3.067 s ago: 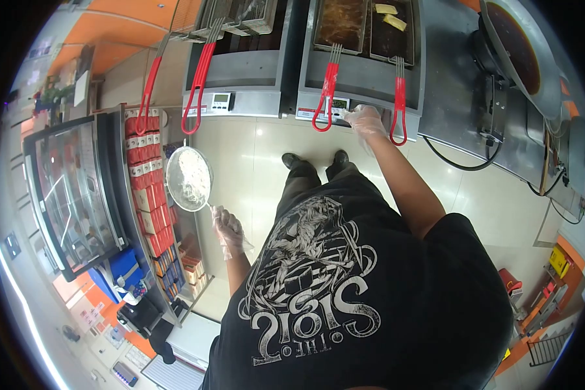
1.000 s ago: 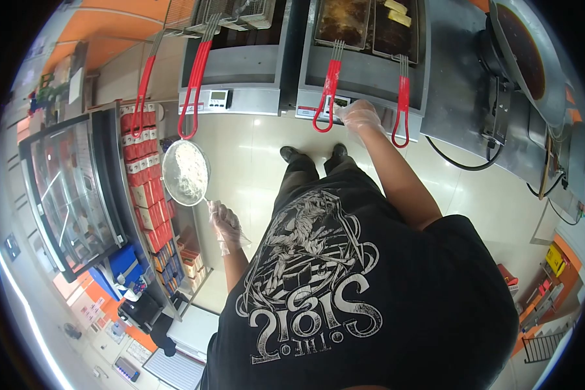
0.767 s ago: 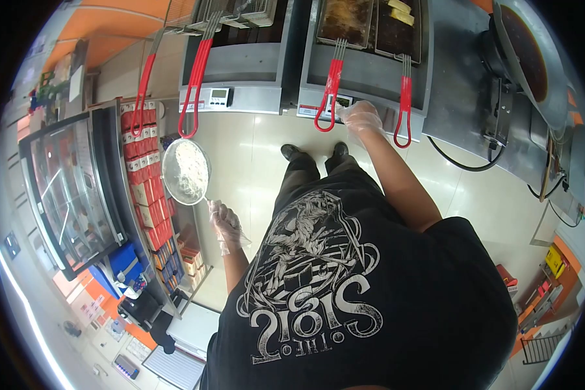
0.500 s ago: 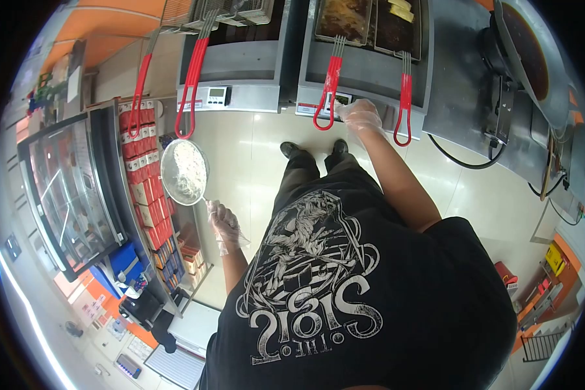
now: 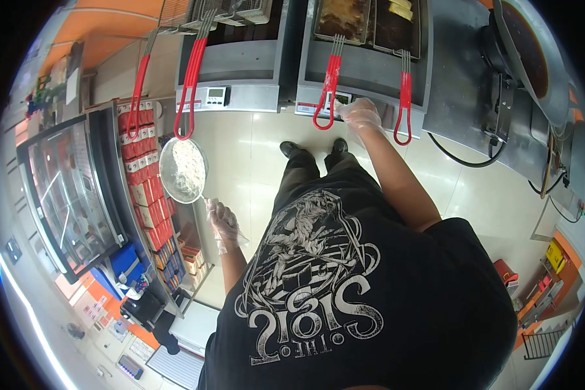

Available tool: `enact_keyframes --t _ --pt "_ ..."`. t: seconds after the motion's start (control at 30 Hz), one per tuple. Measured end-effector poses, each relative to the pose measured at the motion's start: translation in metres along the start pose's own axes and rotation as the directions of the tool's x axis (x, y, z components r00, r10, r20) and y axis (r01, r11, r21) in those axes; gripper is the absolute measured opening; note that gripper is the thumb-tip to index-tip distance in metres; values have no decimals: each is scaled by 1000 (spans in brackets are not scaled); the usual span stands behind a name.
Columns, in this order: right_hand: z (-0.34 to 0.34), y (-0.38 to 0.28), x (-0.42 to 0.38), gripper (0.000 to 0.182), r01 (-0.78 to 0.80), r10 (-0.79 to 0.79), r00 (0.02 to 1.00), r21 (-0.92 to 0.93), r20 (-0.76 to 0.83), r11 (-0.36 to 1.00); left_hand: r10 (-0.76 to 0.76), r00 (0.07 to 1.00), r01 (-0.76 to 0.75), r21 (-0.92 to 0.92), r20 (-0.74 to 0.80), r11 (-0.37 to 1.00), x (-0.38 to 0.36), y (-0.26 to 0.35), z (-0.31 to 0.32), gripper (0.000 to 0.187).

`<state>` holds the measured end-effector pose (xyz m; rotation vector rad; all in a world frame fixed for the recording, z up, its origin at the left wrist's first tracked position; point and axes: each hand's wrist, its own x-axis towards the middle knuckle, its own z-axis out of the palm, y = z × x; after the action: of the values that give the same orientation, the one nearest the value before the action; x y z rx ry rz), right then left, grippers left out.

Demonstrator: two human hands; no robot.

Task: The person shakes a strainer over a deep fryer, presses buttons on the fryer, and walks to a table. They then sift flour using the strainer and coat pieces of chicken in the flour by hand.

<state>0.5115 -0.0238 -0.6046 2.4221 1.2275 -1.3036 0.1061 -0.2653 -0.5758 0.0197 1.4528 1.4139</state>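
my left hand point(image 5: 222, 220), in a clear glove, has its fingers point(image 5: 216, 209) curled tight around the thin handle of a round mesh skimmer point(image 5: 183, 170); the skimmer is held out level over the floor point(image 5: 253, 156), just beside the shelf of red boxes point(image 5: 144, 188), with pale crumbs across its mesh. my right hand point(image 5: 359, 115), also gloved, is stretched forward to the front panel of the right fryer point(image 5: 364, 71); fingers point(image 5: 348, 109) rest loosely bent on the small timer display point(image 5: 340, 99), holding nothing. that hand sits between two red basket handles point(image 5: 325, 88) point(image 5: 403, 97) hanging over the fryer's edge. further left, a second fryer point(image 5: 237, 58) with its own timer point(image 5: 215, 96) and two more long red handles point(image 5: 187, 84). glass display cabinet point(image 5: 65, 188) at far left. my shoes point(image 5: 312, 151) stand just below the fryer front.
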Motion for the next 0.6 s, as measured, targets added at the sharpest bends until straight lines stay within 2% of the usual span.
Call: enact_keyframes --t 0.53,0.6 --pt "7 3 4 72 -10 10 1000 22 -7 1000 -6 1000 6 -12 14 1000 3 3 -10 23" --pt "7 3 4 72 -9 10 1000 22 -22 1000 -4 999 6 -38 51 999 7 4 -13 23"
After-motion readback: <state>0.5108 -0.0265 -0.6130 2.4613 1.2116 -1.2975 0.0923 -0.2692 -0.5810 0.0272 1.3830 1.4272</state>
